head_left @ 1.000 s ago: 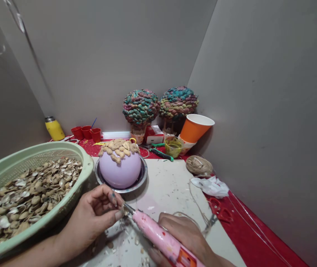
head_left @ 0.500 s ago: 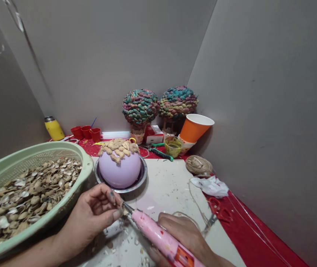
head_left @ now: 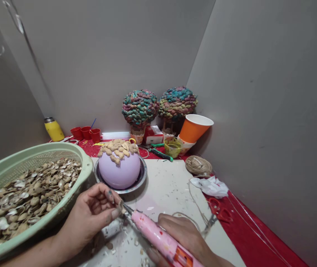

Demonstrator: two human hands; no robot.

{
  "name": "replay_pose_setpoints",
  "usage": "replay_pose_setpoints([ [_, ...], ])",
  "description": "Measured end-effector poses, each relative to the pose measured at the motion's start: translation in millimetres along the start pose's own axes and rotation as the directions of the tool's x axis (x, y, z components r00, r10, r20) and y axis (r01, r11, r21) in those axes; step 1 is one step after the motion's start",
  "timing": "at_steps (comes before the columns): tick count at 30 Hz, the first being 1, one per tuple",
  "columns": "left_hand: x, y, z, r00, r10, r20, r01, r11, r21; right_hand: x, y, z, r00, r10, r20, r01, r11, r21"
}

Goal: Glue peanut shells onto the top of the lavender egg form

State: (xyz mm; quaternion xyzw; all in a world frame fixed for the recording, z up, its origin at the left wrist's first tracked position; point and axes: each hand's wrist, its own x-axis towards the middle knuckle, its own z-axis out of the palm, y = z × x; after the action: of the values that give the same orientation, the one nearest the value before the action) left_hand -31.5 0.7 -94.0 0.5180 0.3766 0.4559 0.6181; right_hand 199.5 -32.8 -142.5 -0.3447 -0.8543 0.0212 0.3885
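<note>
Head view of a craft bench. The left hand (head_left: 90,215) pinches a small shell piece (head_left: 121,205) between thumb and fingertips, closed upon it, just above the white board (head_left: 172,185). The right hand (head_left: 185,237) is wrapped around a pink glue gun (head_left: 158,237), whose metal nozzle (head_left: 127,210) meets the shell piece. Both hands work close together at the near edge of the board.

Left of the hands, a pale green basket (head_left: 84,165) holds a heap of loose shells (head_left: 27,194). Directly beyond the hands, a lilac ball (head_left: 119,172) sits in a metal dish (head_left: 143,176); its top is capped with stuck-on shells (head_left: 118,147).

Right of the board lie a coil of twine (head_left: 198,165), a crumpled white wrapper (head_left: 210,185) and red scissors (head_left: 219,209) on a red cloth (head_left: 247,237). At the back stand two painted shell topiaries (head_left: 140,107), an orange paper cup (head_left: 193,128), three red cups (head_left: 86,132) and a yellow bottle (head_left: 54,129).
</note>
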Motion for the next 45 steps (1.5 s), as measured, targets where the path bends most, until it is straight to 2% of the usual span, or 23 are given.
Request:
replay_pose_setpoints([
  [8, 0.8, 0.0, -1.3, 1.0, 0.0, -0.004, 0.0, 1.0, 0.01, -0.9, 0.4, 2.8, 0.998, -0.013, -0.057, 0.012, 0.999, -0.031],
  [17, 0.6, -1.1, -3.1, 1.0, 0.029, 0.01, -0.028, 0.999, -0.023, 1.1, -1.3, -0.2, 0.999, -0.038, -0.034, 0.035, 0.995, -0.093],
  [22, 1.1, -0.3, -3.2, 0.999, 0.04, -0.002, -0.04, 0.999, -0.026, -1.0, -0.6, 0.1, 1.0, 0.015, -0.024, -0.017, 0.998, -0.059],
  [37, 1.1, 3.1, -2.2, 0.998, 0.053, -0.031, -0.054, 0.998, -0.03, 5.3, -0.8, -0.4, 0.996, -0.068, -0.065, 0.061, 0.992, -0.113],
  [45, 0.8, 3.0, -2.6, 0.998, 0.056, -0.031, -0.057, 0.998, -0.027, 4.2, -1.7, -0.9, 0.996, -0.083, -0.032, 0.078, 0.988, -0.131],
])
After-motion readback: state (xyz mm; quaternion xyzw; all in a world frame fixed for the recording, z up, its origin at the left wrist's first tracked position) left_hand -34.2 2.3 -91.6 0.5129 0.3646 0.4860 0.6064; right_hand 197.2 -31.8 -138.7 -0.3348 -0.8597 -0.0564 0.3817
